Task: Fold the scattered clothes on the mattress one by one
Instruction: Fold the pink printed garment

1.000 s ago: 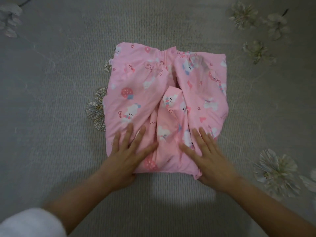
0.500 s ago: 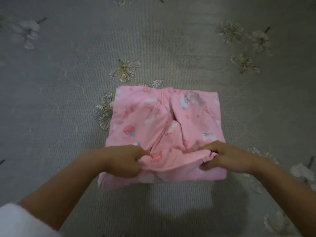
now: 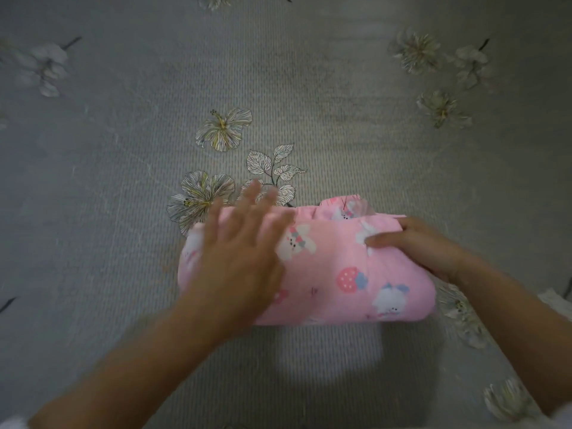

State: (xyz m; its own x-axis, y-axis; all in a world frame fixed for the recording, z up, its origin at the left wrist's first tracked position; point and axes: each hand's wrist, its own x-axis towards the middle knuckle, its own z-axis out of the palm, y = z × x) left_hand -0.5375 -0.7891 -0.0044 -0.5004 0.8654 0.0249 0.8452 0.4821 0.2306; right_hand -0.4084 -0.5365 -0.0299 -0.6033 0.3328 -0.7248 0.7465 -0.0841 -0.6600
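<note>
The left hand (image 3: 244, 252) lay flat and released over the near-left part of a pink garment (image 3: 340, 267), fingers straight and spread; it was blurred, so how hard it pressed I couldn't say. The right hand (image 3: 424, 246) was grasping the garment's right end, thumb lying across the top layer and the other fingers curled over the far edge, pinning the fold in place.

The garment, printed with rabbits and strawberries, sat as a thick folded bundle on the grey mattress (image 3: 309, 88). A strip of an inner layer poked out past its far edge, so the layers weren't quite square.

To my eye this was the smoothing stage of the fold. Doing it well would mean holding the right end down while the flat palm swept from the garment's middle toward its left end, pushing trapped air and bulges out sideways, not forward, or the top layer might slide off the one beneath. The stray strip at the far edge wanted tucking level first.

Just beyond the garment's far-left corner lay a flower print (image 3: 201, 193) and leaves (image 3: 272, 168) on the sheet. No other clothes were in view.
</note>
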